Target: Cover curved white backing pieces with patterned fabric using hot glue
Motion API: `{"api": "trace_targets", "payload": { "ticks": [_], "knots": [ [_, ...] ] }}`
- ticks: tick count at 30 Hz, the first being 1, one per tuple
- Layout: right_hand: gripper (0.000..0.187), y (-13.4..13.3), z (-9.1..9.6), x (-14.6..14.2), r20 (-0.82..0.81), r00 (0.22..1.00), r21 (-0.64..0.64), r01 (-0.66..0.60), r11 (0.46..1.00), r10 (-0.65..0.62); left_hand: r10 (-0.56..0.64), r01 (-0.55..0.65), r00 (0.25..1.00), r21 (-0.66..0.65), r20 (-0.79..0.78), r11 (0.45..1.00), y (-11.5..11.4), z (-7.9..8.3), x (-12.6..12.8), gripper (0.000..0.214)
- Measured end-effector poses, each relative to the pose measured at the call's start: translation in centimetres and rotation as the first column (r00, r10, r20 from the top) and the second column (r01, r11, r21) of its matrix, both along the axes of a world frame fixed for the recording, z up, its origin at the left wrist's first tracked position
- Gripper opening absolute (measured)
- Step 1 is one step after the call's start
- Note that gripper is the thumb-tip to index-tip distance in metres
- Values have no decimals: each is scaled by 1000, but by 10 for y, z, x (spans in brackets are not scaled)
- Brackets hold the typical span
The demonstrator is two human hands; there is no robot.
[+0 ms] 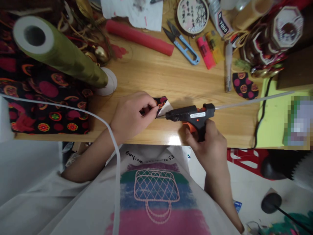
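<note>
My right hand (210, 142) grips a black hot glue gun (182, 113) by its handle, close to the orange trigger. A small red light glows on the gun, and a long translucent glue stick (254, 100) sticks out of its back end. The nozzle points left at a small piece of black patterned fabric (161, 103) with a white edge or backing. Thumb and fingers of my left hand (134, 114) pinch that fabric just above the wood. The nozzle tip is at or very near the fabric; whether they touch I cannot tell.
Blue thread snips (187, 49), a red roll (141, 37) and pink and yellow clips (205, 52) lie behind my hands on the table (146, 76). An olive fabric roll (70, 55) leans at left over patterned cloth (49, 111). A cut fabric piece (245, 85) and a black cord (262, 114) are at right.
</note>
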State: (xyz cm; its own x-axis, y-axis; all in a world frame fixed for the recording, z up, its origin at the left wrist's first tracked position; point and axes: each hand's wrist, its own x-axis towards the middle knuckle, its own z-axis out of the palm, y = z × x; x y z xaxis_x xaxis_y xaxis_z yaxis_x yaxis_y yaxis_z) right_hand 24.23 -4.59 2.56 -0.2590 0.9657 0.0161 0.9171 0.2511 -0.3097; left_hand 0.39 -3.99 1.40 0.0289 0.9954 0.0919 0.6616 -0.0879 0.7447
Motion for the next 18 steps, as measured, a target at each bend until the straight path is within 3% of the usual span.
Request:
{"api": "trace_targets", "payload": {
  "ticks": [7,13,18],
  "knots": [
    [41,2,3,1,20,998,-7,56,998,-56,14,-14,1000,-17,-5,1000,0,0,0,13],
    [37,2,3,3,11,1000,-12,-1,1000,1,-2,1,999,36,38,999,0,-2,0,13],
    [35,3,2,4,2,999,0,52,999,-52,0,-2,999,41,35,999,1,-4,0,13]
  ]
}}
